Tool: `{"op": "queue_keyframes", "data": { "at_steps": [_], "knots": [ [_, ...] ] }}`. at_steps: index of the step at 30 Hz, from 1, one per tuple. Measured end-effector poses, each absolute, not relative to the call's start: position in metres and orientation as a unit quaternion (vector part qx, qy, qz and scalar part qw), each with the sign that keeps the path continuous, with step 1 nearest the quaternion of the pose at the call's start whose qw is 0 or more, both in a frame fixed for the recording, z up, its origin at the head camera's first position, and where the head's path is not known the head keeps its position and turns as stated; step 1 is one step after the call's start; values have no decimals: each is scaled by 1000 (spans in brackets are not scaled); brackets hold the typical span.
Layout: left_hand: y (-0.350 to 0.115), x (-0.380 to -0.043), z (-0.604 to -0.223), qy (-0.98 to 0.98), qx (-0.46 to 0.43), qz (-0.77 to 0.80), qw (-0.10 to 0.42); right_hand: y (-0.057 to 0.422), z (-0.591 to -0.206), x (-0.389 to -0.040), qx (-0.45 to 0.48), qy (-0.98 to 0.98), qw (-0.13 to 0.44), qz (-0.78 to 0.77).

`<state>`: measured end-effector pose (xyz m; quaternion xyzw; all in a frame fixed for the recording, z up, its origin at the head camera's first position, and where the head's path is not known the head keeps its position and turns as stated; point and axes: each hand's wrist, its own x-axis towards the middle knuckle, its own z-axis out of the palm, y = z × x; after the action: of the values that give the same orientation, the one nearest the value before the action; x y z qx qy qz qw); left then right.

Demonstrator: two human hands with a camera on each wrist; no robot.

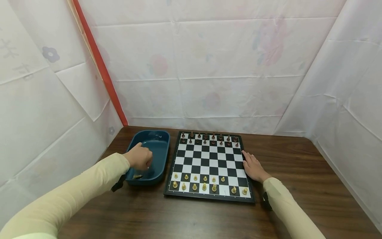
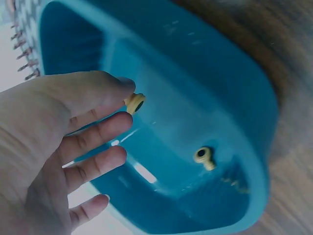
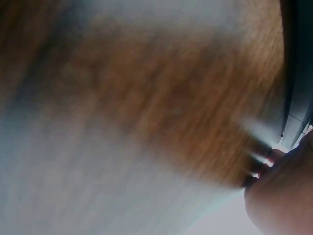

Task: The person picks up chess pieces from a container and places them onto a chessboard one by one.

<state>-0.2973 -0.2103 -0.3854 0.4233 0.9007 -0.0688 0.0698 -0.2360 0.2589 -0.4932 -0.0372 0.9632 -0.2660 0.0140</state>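
Observation:
My left hand (image 1: 139, 157) is over the blue plastic tray (image 1: 162, 152). In the left wrist view its thumb and index finger pinch a small pale-yellow chess piece (image 2: 135, 103), while the other fingers spread loosely. Another yellow chess piece (image 2: 204, 157) lies on its side on the tray's floor. To the right of the tray is a black-and-white chessboard (image 1: 209, 163). My right hand (image 1: 255, 167) rests against the board's right edge with its fingers extended; the right wrist view shows only part of it, by the board's dark side.
Dark brown pieces (image 1: 205, 141) stand in two rows on the board's far side. Yellow pieces (image 1: 204, 187) stand in two rows near me, with gaps toward the right. The wooden table (image 1: 185, 219) meets white patterned cloth (image 1: 191, 99) behind and at both sides.

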Motion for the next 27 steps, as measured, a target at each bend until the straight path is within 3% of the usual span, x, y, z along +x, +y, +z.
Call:
{"op": "queue_keyframes", "data": {
  "at_steps": [5,15,27],
  "knots": [
    [-208,-297,-375,899,434,-50,38,259,-494,-236,-35,963,15,-267],
    [-200,-300,-367,909,411,-53,40,258,-493,-237,-30,962,20,-269],
    [-183,-297,-359,901,430,-55,-1,258,-494,-234,-29,956,12,-291]
  ]
}}
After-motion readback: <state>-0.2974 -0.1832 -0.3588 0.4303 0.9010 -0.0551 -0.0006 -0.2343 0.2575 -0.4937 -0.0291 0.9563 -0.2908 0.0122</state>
